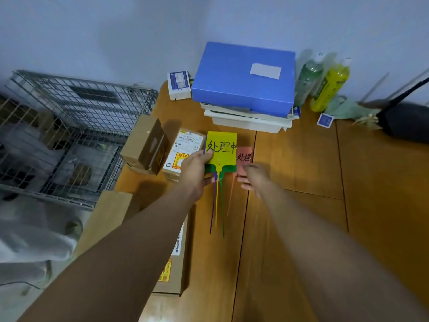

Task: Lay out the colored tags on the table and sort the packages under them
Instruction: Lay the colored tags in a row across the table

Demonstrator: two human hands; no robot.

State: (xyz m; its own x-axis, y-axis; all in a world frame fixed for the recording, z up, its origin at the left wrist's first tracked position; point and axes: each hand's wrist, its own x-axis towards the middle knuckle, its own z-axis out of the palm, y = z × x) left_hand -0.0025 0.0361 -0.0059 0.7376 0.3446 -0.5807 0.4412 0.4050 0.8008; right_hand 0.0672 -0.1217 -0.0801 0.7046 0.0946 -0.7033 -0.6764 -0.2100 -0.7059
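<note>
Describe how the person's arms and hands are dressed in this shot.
Both forearms are bare from the bottom edge up; no sleeves show. The left hand and right hand wear no gloves, and no watch, ring or bracelet is visible. The right is motion-blurred.

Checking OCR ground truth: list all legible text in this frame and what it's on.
"处理中": handwritten on the yellow tag, in the left hand.
"处理": on the pink tag at the right hand; rest hidden.
Package labels, small white box, bottles: too blurred.
Blue box sticker: blank.
</note>
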